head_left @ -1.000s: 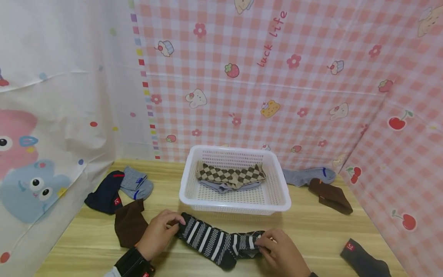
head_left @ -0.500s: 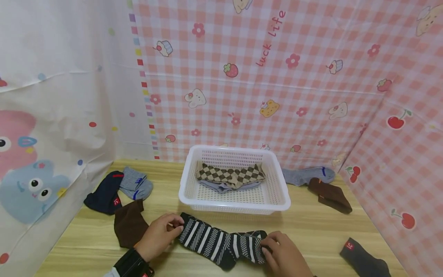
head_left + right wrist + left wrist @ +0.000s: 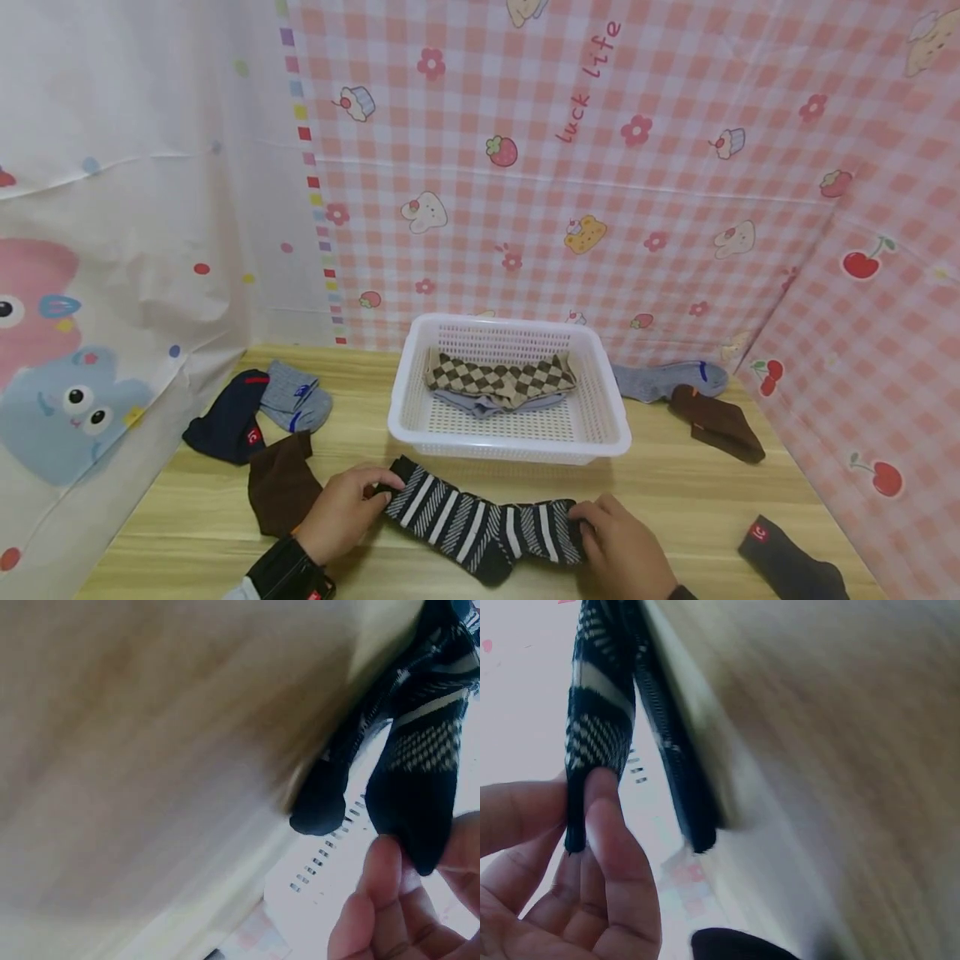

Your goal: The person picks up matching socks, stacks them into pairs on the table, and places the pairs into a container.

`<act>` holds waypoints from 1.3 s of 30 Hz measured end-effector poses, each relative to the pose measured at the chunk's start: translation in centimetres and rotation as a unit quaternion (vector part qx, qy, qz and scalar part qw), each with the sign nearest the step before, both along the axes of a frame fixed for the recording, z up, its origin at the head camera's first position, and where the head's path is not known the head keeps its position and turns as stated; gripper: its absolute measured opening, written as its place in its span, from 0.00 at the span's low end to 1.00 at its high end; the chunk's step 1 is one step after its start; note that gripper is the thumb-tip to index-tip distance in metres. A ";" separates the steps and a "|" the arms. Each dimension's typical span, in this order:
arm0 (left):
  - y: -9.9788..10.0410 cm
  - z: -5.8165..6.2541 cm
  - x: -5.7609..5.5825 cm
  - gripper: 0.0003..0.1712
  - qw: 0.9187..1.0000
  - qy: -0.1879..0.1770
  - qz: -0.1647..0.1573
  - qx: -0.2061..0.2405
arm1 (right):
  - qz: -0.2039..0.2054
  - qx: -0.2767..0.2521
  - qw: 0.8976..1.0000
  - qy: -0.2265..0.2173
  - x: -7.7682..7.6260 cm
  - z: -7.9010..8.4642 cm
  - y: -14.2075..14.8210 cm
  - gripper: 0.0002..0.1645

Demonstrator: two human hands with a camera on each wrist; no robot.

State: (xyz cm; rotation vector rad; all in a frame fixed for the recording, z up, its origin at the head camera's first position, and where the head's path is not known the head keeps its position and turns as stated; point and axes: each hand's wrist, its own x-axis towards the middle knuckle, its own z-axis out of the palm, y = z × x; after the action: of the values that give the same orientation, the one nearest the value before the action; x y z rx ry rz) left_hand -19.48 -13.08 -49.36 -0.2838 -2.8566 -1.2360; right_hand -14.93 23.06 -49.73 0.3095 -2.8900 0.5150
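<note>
Head view: one striped sock [image 3: 457,523], held over the desk [image 3: 675,517], well short of its far edge; my left hand [image 3: 345,510] pinching its cuff [image 3: 575,821], my right hand [image 3: 628,546] its toe [image 3: 412,817]. Second sock [image 3: 676,776], beneath. Step, I judge: pairing; next move calls for aligning both ends.

White basket [image 3: 517,448] on wood table [image 3: 675,508], brown diamond sock bundle [image 3: 498,377] inside on light purple bundle [image 3: 480,407]. Behind, pink checked cloth [image 3: 525,192] with red words [image 3: 588,83] "luck life". On left, white cloth [image 3: 150,208] with blue cartoon [image 3: 75,408]. At right, brown sock [image 3: 716,423] by gray-blue sock [image 3: 660,382]; dark gray sock [image 3: 791,562] nearer.
</note>
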 end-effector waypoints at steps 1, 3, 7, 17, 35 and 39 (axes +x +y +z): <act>0.0 0.1 0.0 0.14 1.000 0.004 0.000 0.003 | -0.001 -0.007 1.000 0.006 0.0 0.1 0.0 0.10; 0.1 0.2 0.1 0.16 1.000 0.012 0.003 0.008 | -0.003 -0.019 1.000 0.013 -0.1 0.3 -0.1 0.10; 0.4 0.3 0.2 0.17 1.000 0.018 0.014 0.011 | 0.001 -0.025 0.999 0.024 -0.4 0.4 -0.3 0.10; 0.4 -0.2 0.2 0.20 1.000 -0.015 -0.007 -0.016 | 0.002 0.042 0.999 -0.022 -1.0 -0.3 -0.1 0.17; 4.1 0.8 0.1 0.21 0.996 0.015 -0.058 -0.062 | 0.143 0.042 0.980 0.131 -1.5 -1.0 -4.2 0.17; 6.5 0.5 0.1 0.21 0.990 0.012 -0.117 -0.072 | 0.166 0.044 0.981 0.087 -1.5 -0.9 -5.7 0.18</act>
State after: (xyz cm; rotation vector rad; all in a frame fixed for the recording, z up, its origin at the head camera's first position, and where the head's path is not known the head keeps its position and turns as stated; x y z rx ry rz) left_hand -19.37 -6.54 -48.85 -0.6502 -2.9644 -1.0460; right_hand -16.45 17.31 -50.62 0.8170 -2.7049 0.3860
